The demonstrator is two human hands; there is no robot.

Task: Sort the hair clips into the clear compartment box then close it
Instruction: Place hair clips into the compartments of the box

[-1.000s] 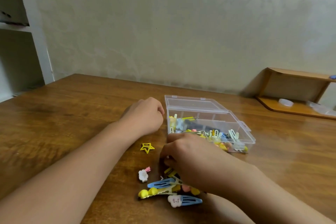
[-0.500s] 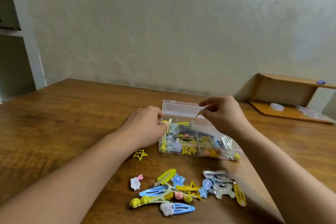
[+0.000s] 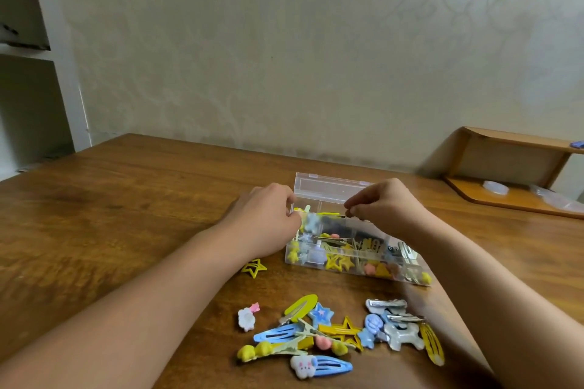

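Observation:
The clear compartment box (image 3: 319, 257) stands on the wooden table with its lid (image 3: 328, 189) tipped open at the back. Several compartments hold yellow, blue and silver hair clips. My left hand (image 3: 268, 221) is curled against the box's left end and grips it. My right hand (image 3: 387, 208) hovers over the rear compartments, fingertips pinched on a thin hair clip that is mostly hidden. A pile of loose hair clips (image 3: 341, 335) lies in front of the box. A yellow star clip (image 3: 254, 268) and a white and pink clip (image 3: 248, 317) lie apart on the left.
A low wooden shelf (image 3: 512, 164) sits on the table at the far right with a clear round lid (image 3: 496, 188) on it. White shelving (image 3: 63, 73) stands at the left. A patterned wall runs close behind the table.
My right hand left the loose pile with a thin clip and rose to the box, then dipped toward the rear compartments. The left hand stayed on the box's left end.

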